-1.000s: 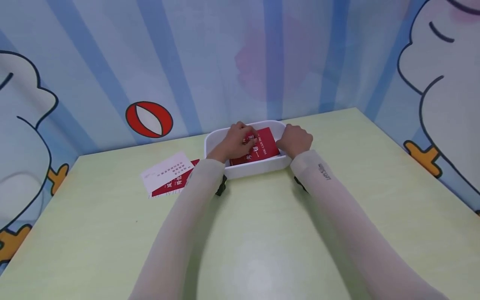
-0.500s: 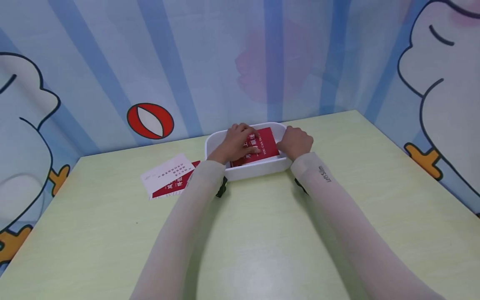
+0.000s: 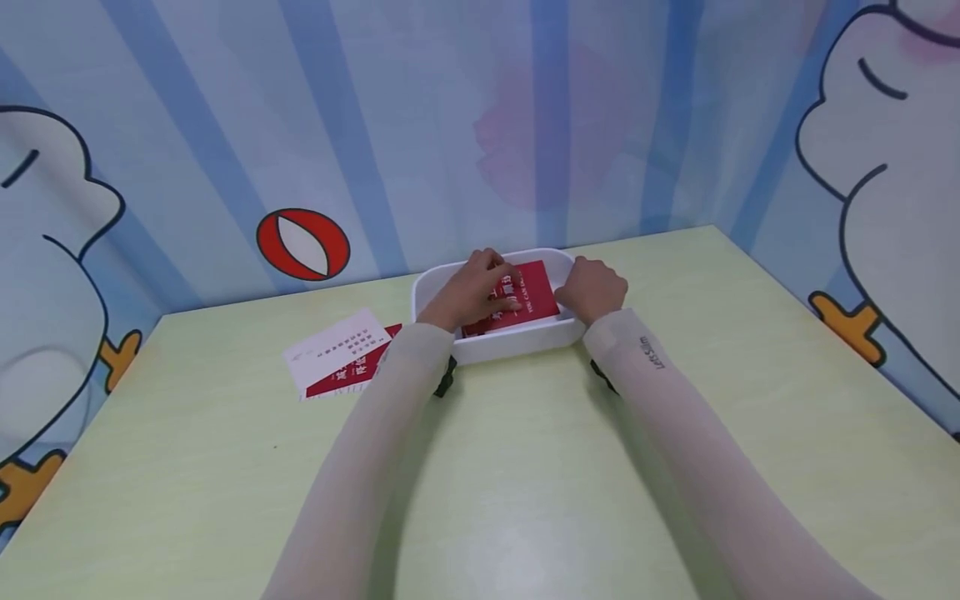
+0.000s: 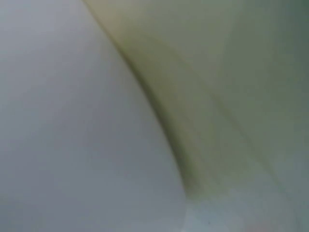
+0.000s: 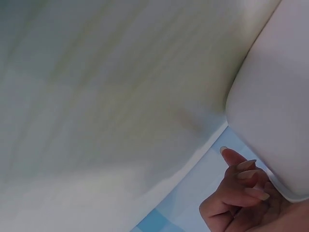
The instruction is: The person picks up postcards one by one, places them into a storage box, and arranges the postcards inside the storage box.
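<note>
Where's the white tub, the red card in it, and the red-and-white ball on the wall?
White tub (image 3: pixel 517 342): head view, on its front wall.
Red card (image 3: pixel 540 292): head view, on its uncovered right part.
Red-and-white ball (image 3: pixel 302 244): head view, on its white middle stripe.

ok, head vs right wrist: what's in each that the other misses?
Only head: the left hand over a red card in the white tray, the white card overlapping a second red card left of the tray, and the ball print.

Only right wrist: the fingernails of the right hand, its fingers bent outside the tray.

Both: the right hand at the tray, part of the tray, the pale tabletop and blue backdrop.
</note>
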Available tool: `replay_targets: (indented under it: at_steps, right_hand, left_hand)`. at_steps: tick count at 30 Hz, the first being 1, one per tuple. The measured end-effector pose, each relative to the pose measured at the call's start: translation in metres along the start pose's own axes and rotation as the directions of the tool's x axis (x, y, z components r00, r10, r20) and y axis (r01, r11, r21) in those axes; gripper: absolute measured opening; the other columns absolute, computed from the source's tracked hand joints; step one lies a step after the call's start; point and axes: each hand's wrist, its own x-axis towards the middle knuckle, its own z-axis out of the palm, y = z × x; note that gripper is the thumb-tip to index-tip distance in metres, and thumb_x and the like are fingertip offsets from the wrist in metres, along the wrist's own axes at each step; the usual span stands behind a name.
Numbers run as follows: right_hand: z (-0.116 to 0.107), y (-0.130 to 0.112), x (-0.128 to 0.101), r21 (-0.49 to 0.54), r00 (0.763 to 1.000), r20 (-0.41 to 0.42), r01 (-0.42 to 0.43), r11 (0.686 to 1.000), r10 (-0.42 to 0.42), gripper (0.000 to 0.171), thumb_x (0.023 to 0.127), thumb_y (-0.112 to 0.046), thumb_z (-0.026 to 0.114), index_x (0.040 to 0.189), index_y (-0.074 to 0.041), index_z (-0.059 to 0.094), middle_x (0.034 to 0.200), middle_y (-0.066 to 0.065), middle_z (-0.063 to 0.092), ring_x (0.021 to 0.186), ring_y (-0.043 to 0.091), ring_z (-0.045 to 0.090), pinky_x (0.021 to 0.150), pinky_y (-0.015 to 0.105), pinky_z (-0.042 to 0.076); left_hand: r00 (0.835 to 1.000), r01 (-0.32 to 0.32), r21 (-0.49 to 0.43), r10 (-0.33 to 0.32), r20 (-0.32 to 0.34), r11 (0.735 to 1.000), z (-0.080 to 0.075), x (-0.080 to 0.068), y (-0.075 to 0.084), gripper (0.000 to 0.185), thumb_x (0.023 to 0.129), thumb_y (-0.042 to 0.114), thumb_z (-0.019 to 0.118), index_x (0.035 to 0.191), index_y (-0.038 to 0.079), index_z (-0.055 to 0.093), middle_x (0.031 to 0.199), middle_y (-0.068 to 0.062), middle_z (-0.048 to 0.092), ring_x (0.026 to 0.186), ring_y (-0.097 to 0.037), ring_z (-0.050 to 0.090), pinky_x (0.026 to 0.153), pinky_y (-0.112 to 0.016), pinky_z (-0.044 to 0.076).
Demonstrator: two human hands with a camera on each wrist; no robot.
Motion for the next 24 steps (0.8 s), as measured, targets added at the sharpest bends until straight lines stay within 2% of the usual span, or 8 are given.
replay_targets:
  at_steps: [13, 20, 24]
  right_hand:
    - [-0.0039, 0.001, 0.0004, 0.02, 1.0, -0.006, -0.015, 1.0, 0.015, 0.053, 0.089, -0.028, 0.067, 0.133, -0.002, 0.055, 0.128, 0.018, 0.065, 0.113, 0.035, 0.065, 0.098, 0.051, 0.053]
    - [-0.0049, -0.0003, -0.0006, 0.031, 1.0, 0.0, -0.005, 1.0, 0.005, 0.051, 0.09, -0.027, 0.066, 0.132, -0.001, 0.055, 0.128, 0.019, 0.066, 0.112, 0.035, 0.065, 0.098, 0.051, 0.053]
    - [-0.0049, -0.0009, -0.001, 0.038, 1.0, -0.002, -0.002, 0.999, 0.002, 0.051, 0.089, -0.027, 0.067, 0.132, -0.001, 0.055, 0.128, 0.019, 0.066, 0.112, 0.035, 0.066, 0.098, 0.052, 0.053]
  left_hand:
    - [1.0, -0.024, 0.032, 0.024, 0.017, 0.999, 0.0034, 0.0076, -0.0047, 0.047, 0.087, 0.036, 0.075, 0.128, 0.027, 0.055, 0.138, -0.002, 0.046, 0.13, -0.019, 0.039, 0.108, -0.035, 0.047]
    - [1.0, -0.012, 0.053, 0.011, 0.025, 0.999, 0.004, 0.0092, -0.007, 0.042, 0.088, 0.038, 0.073, 0.125, 0.028, 0.056, 0.14, -0.002, 0.046, 0.131, -0.02, 0.037, 0.113, -0.037, 0.043]
    - [0.999, -0.004, 0.06, 0.002, 0.032, 0.998, 0.0032, 0.0081, -0.0072, 0.042, 0.088, 0.039, 0.073, 0.125, 0.028, 0.056, 0.142, -0.002, 0.045, 0.133, -0.021, 0.036, 0.117, -0.04, 0.036]
